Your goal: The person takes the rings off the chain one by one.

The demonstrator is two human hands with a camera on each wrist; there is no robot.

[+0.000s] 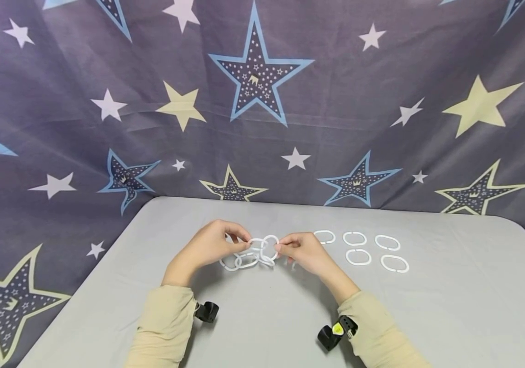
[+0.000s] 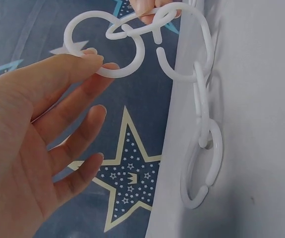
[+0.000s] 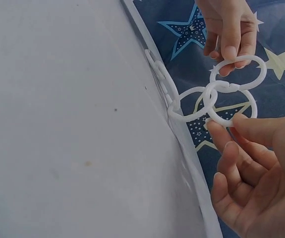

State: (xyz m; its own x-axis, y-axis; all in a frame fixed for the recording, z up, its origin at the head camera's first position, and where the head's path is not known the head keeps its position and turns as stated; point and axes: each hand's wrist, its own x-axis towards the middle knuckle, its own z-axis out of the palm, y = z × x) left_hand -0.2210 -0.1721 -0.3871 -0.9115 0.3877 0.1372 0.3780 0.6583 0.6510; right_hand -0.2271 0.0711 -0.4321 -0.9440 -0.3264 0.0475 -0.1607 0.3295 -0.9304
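White plastic oval chain links are joined into a short chain between the two hands. My left hand (image 1: pixel 214 243) pinches the end link (image 2: pixel 140 54) between thumb and index finger, the other fingers loosely bent. With thumb and fingertips, my right hand (image 1: pixel 306 253) pinches the neighbouring link (image 3: pixel 254 101), which passes through the left hand's link. From the right hand's link the chain carries on through another link (image 2: pixel 211 42) to further links (image 2: pixel 219 153) lower down. Small gaps show in some links. In the head view, the fingers partly cover the joined links.
Several loose white links (image 1: pixel 364 238) lie apart in two rows on the grey table (image 1: pixel 451 286), right of the right hand. A dark star-patterned cloth (image 1: pixel 327 128) hangs behind the table. Each wrist wears a small black camera (image 1: pixel 207 312).
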